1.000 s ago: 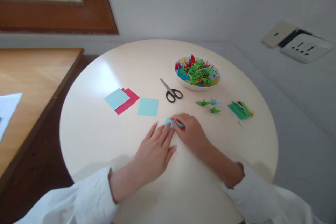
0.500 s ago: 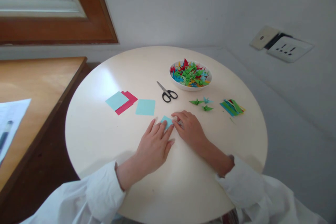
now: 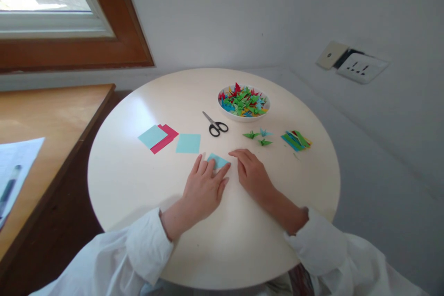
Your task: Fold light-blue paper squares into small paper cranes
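folded pale-blue paper [image 3: 219, 160] is lying flat on the white counter [image 3: 194, 259], ahead of the person; its longer visible spread is running roughly left to right, though fingers are hiding part of the outline. left hand [image 3: 203, 188] is resting at its near side: fingers splaying, two tips touching the paper, none pinching. right hand [image 3: 255, 175] is resting to the right, apart from the paper; fingers are loosely curling, index pointing left, nothing showing in them. key relation: paper's right corner is lying under the left index tip, just left of and slightly nearer the person than the right index tip. scissors [image 3: 213, 123] are lying beyond.
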A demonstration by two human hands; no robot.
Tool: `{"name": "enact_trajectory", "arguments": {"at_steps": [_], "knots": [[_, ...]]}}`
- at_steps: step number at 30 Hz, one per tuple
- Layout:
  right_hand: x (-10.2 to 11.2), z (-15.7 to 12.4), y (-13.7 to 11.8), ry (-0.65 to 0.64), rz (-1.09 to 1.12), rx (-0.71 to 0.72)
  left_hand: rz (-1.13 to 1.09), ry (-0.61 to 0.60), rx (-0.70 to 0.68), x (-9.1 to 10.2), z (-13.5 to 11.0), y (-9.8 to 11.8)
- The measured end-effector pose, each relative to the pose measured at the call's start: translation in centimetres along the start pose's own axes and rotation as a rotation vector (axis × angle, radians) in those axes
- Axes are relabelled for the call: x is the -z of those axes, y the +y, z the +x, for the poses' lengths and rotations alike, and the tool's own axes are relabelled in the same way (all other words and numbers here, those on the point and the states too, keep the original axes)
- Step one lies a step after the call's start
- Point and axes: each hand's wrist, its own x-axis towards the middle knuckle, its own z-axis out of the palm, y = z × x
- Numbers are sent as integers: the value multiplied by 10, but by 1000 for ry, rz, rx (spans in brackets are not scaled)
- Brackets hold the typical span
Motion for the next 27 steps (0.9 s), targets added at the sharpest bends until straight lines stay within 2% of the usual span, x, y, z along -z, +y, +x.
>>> {"name": "enact_trajectory", "arguments": {"at_steps": [3, 6, 16, 23, 27], "knots": [[1, -10, -7, -83, -4, 92, 3, -17, -3, 1, 0, 0], [-1, -16, -10, -126, -52, 88, -6, -32, -8, 2, -1, -1], [-5, -16, -5, -108, -219, 204, -33, -34, 15, 4, -18, -12], [-4, -16, -7, -147, -253, 208, 2, 10, 60, 10, -38, -25], [0, -18, -16, -207, -293, 187, 13, 31, 62, 7, -44, -26]]}}
